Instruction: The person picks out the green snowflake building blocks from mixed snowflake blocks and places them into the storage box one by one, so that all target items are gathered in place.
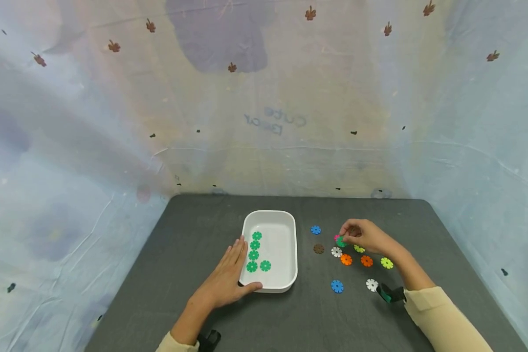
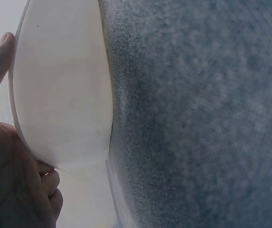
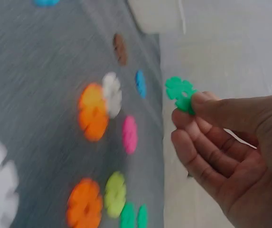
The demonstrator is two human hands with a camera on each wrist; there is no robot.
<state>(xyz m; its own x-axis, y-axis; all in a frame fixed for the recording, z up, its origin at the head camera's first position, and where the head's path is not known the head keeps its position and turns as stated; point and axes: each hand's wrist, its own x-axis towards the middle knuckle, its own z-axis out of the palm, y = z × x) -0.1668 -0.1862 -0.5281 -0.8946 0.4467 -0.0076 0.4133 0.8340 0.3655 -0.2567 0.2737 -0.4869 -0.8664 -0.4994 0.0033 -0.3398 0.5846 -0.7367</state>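
Note:
My right hand [image 1: 367, 237] pinches a green notched plastic disc [image 3: 179, 92] between thumb and index finger, above the loose discs. Just beyond it lies a pink disc [image 3: 130, 134], partly covered in the head view. My left hand [image 1: 222, 281] rests along the left rim of a white tray [image 1: 283, 254], fingers straight and thumb laid over the front rim. Inside the tray, several green discs [image 1: 265, 265] lie mostly in a column by its left wall. The left wrist view shows the tray's outer wall beside the hand.
Right of the tray are scattered blue [image 1: 316, 230], brown [image 1: 319, 249], white [image 1: 336, 252], orange [image 1: 366, 261] and yellow-green discs [image 1: 386, 263]. Two green discs [image 3: 127, 216] lie at the bottom of the right wrist view. A printed curtain [image 1: 264, 161] hangs behind the dark table [image 1: 193, 220].

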